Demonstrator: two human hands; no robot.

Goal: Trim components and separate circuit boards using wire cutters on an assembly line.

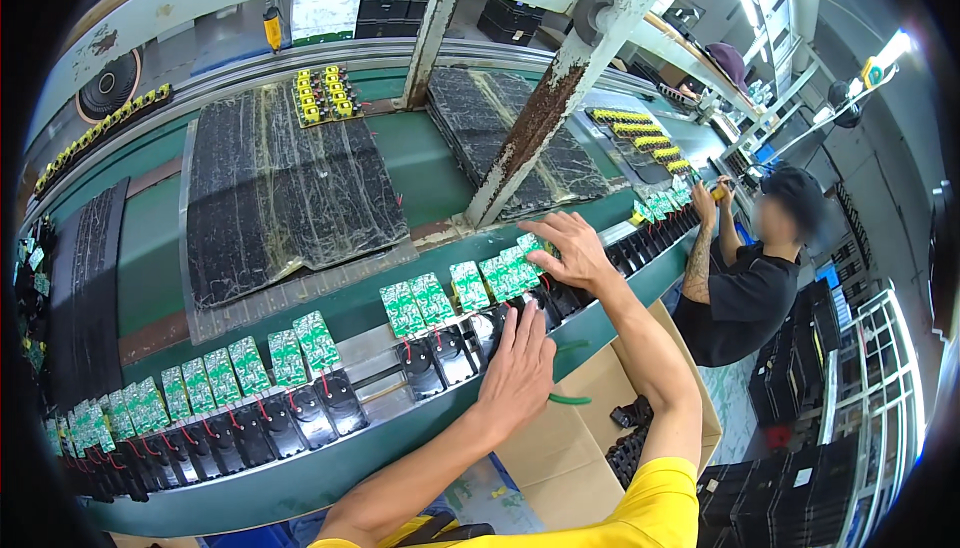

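My right hand point(577, 253) is stretched over the row with fingers spread. Its fingertips are at the end of a group of green circuit boards point(497, 278); whether they press on a board is hard to tell. Closer to me, my left hand point(517, 368) lies with fingers extended over the black plastic cases point(452, 353), holding nothing I can see. Each case in the row is joined by thin red wires to a green board leaning behind it. More paired boards point(240, 366) and cases point(290, 418) run off to the left, after a gap.
Black scuffed mats point(290, 188) lie on the green bench, one bearing yellow-topped components point(325, 96). A rusty post point(550, 108) rises behind my right hand. Below the bench edge stands an open cardboard box point(560, 448) with black parts. A co-worker point(745, 268) works farther right.
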